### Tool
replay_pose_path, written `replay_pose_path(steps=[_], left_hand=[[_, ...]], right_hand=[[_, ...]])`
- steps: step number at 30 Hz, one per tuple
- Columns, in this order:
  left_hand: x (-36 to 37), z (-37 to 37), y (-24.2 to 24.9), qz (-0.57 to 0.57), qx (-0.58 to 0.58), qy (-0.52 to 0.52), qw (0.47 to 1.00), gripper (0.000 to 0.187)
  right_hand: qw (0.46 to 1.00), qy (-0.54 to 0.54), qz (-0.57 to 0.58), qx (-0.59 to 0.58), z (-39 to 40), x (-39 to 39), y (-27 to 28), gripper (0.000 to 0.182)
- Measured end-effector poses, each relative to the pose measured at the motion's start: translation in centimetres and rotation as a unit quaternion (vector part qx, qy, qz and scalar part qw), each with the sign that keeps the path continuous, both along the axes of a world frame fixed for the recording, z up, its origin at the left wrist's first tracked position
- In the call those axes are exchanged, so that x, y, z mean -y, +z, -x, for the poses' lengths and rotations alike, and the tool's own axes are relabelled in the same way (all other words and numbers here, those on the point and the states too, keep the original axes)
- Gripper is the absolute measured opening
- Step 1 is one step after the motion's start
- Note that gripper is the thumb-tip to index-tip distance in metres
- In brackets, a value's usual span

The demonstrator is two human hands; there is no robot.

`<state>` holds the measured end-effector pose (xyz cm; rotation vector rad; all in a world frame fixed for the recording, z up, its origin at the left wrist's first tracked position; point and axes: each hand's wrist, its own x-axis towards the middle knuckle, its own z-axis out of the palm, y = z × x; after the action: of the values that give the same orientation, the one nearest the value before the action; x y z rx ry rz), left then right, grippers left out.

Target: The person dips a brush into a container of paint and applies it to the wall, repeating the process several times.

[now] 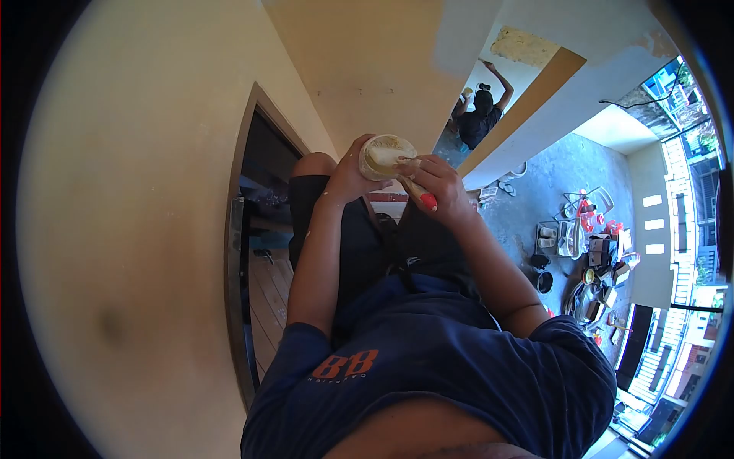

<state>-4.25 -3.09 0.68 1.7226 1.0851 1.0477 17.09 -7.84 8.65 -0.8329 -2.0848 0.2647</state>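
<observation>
Putty tub [384, 155] gripped by left hand [348, 177]; right hand [443, 186] grips red-handled scraper [419, 193].

My left hand [345, 177] cups a small tub [384, 156] of pale paste from its left side. My right hand [442, 183], just right of the tub, grips a red-handled tool [419, 193] whose tip rests inside it. Beyond the tub, another person [480, 115] reaches up a wall [367, 61]; clutter [589, 245] lies on the floor well to its right.
</observation>
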Motion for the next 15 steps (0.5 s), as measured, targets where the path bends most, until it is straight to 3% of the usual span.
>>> replay_pose_path(steps=[15], left_hand=[[0.23, -0.09, 0.50, 0.002, -0.013, -0.005, 1.000, 0.094]], right_hand=[[1.000, 0.002, 0.005, 0.000, -0.15, 0.16, 0.23, 0.029]])
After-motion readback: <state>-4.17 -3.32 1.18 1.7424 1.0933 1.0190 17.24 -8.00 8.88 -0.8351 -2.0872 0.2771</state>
